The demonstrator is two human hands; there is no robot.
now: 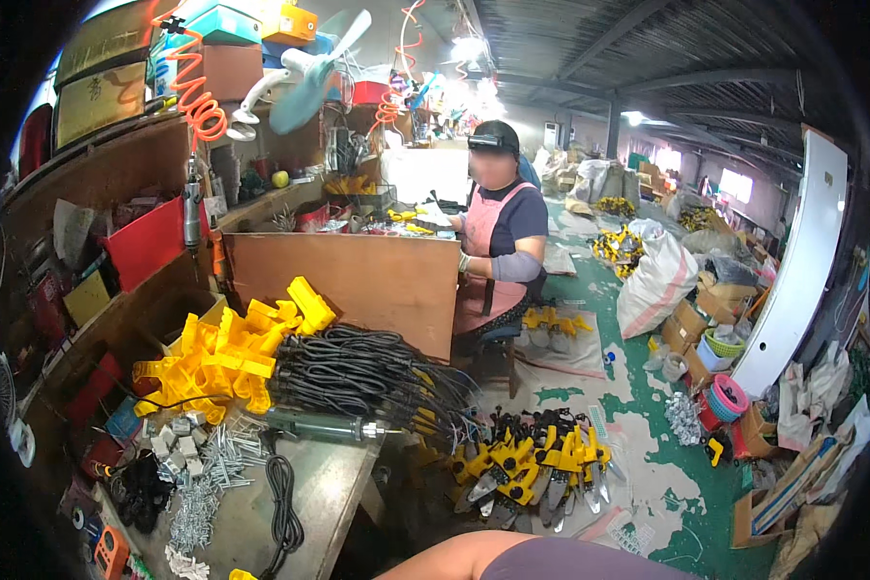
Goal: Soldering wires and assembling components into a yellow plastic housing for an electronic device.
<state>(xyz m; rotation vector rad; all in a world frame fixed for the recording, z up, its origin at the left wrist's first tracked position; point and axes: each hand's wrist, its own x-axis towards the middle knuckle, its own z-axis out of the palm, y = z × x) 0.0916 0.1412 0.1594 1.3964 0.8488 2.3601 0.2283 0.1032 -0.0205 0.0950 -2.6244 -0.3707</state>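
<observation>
Yellow tools (519,483): piled low beside the bench, just past the bare arm (459,561).
Fingers: both hands out of view; how open, holding what, can't tell.
Bench (331,478): there's the driver (314,423), lying below black cords (348,372).
Beyond: co-worker (488,227), seated.

A: Look at the grey, smooth-topped table (331,483). Loaded with?

B: Heaped with bright-yellow moulded plastic parts (222,356), black rubbery cables (358,375) in bundles, and a green cylindrical power screwdriver (319,423). Nearer, strewn with silvery metal screws (198,507), small grey blocks (177,447) and a looped black cord (281,498).

A: And the green, pale-patched floor (621,391)?

B: Piled with yellow-and-black pieces (536,459) with flat silvery blades; farther right, occupied by a white woven sack (655,282).
</observation>
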